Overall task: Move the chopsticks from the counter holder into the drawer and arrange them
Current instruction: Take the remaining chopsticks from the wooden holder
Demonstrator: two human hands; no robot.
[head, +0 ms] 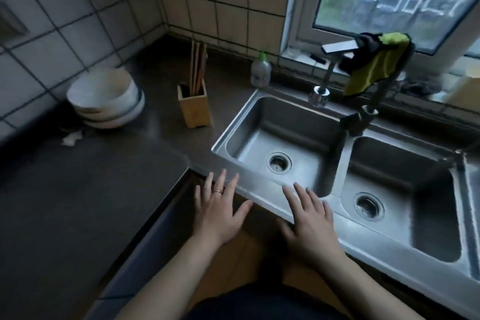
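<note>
Several chopsticks [198, 65] stand upright in a square wooden holder [195, 109] on the dark counter, left of the sink and toward the back corner. My left hand [219, 212] hovers flat with fingers spread over the counter's inner front corner, a ring on one finger. My right hand [310, 221] is also spread, palm down, over the sink's front rim. Both hands hold nothing and are well in front of the holder. No drawer is visible.
A steel double sink [337, 205] fills the right side, with a faucet [322, 80] and a yellow-green cloth [376, 67] draped over a second tap. Stacked white bowls [106, 99] sit left of the holder. A soap bottle [260, 70] stands by the window sill.
</note>
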